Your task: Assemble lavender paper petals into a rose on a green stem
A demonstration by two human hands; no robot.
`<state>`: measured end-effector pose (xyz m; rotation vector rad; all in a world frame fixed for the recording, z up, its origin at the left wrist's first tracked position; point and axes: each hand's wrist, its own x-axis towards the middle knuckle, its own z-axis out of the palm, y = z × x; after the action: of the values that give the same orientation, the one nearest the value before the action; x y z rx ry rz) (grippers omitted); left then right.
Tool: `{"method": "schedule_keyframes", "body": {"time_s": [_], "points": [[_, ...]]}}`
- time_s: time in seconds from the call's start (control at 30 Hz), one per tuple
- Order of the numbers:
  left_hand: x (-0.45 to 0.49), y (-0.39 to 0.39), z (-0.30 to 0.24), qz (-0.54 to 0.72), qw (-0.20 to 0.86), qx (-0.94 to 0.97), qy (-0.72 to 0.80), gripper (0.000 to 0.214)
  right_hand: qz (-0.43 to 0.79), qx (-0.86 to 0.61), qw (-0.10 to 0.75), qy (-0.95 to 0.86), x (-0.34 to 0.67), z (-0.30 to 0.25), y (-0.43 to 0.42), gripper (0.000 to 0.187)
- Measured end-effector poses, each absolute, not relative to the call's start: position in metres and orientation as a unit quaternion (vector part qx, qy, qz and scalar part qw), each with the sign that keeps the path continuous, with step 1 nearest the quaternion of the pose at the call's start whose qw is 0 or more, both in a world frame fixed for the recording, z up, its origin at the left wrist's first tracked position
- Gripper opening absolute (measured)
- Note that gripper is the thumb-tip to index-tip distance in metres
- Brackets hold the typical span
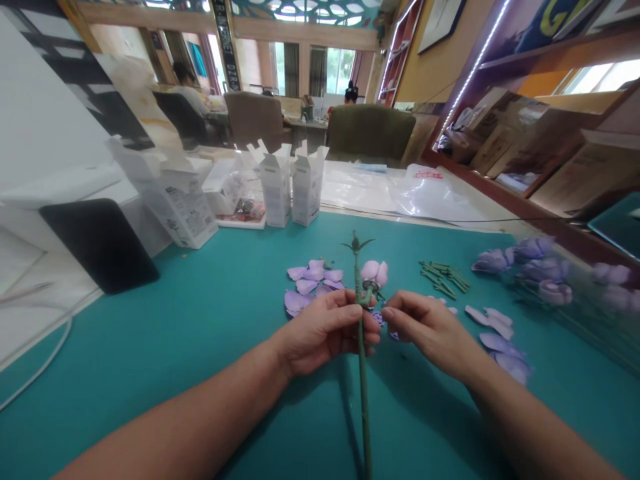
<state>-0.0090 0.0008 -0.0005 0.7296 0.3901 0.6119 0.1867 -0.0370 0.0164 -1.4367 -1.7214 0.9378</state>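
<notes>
While left (320,328) grips, right (434,332) perhaps pinches.

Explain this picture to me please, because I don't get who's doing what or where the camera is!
There's no robot here, just a person using two bare hands. The camera sits on that person's head, looking forward and down, so you see roughly what they see.

The left hand holds a long green stem between thumb and fingers. The right hand is close by with its fingertips together; I can't tell whether they pinch anything. A pale flower head shows beside the stem.

On the blue-green mat lie loose purple petals and short green pieces. Purple flowers are at the right, and white boxes stand at the back.
</notes>
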Motion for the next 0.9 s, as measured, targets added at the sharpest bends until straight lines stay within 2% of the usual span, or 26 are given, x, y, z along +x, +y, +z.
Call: {"method": "schedule_keyframes", "body": {"time_s": [0.37, 0.47, 0.67, 0.83, 0.9], "points": [[-0.019, -0.003, 0.031, 0.355, 0.811, 0.423, 0.192, 0.047, 0.386, -0.55, 0.351, -0.652, 0.186, 0.017, -0.036, 0.045], [-0.024, -0.002, 0.043, 0.36, 0.76, 0.486, 0.239, 0.044, 0.391, -0.544, 0.357, -0.651, 0.186, 0.015, -0.035, 0.044], [-0.032, 0.004, 0.048, 0.323, 0.614, 0.637, 0.334, 0.024, 0.398, -0.54, 0.36, -0.648, 0.184, 0.015, -0.036, 0.044], [-0.041, 0.015, 0.036, 0.288, 0.522, 0.7, 0.392, 0.022, 0.483, -0.521, 0.39, -0.586, 0.189, 0.007, -0.029, 0.044], [-0.045, 0.019, 0.03, 0.269, 0.479, 0.729, 0.409, 0.021, 0.511, -0.506, 0.409, -0.562, 0.191, 0.003, -0.026, 0.051]]}}
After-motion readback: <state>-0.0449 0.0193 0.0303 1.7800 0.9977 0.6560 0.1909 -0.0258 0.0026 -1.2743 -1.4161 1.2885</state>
